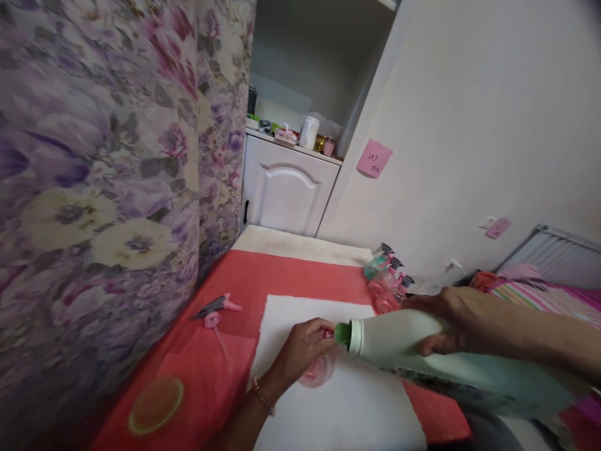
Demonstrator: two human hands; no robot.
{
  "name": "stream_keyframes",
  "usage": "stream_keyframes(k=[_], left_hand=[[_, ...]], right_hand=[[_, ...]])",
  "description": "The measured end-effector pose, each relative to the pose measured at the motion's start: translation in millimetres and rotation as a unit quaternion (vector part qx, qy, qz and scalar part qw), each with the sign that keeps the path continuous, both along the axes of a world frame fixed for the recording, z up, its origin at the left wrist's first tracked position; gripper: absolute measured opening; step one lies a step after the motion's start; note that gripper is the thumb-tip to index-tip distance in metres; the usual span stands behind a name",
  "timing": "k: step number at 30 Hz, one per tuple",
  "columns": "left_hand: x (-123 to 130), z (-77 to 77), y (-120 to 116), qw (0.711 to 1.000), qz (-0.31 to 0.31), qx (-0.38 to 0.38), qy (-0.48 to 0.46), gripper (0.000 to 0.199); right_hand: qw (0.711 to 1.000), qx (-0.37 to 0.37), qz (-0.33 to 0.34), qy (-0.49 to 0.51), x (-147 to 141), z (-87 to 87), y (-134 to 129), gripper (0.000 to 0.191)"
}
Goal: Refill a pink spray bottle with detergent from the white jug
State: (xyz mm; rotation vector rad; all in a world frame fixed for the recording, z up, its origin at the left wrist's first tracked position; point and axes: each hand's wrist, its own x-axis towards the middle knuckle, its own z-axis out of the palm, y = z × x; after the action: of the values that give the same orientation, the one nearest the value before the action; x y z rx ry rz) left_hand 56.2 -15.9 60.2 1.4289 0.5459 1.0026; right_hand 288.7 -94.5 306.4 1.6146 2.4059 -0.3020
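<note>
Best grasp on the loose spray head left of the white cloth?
Probably the pink collar, pinched from above: the spray head lies flat, the collar is compact, and the thin tube trailing toward the wearer looks too flimsy to lift by.

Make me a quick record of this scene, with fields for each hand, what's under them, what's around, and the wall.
Left hand: fingers around the neck of a small pink-tinted bottle
Right hand: gripping a pale green bottle, tilted, mouth beside the left fingertips
Underneath: white cloth on a red covering
Picture left: loose spray head with tube; round disc
Beyond right: three spray bottles
Wall: two pink notes
</note>
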Motion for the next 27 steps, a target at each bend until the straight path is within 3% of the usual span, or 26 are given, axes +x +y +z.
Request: stream_keyframes(k=[27], left_hand=[[-1.0,14.8,-4.2,1.0,0.013,-0.013,0.007,0.022]], right_hand=[[1.0,-0.004,0.004,0.009,-1.0,1.2,-0.9,0.046]])
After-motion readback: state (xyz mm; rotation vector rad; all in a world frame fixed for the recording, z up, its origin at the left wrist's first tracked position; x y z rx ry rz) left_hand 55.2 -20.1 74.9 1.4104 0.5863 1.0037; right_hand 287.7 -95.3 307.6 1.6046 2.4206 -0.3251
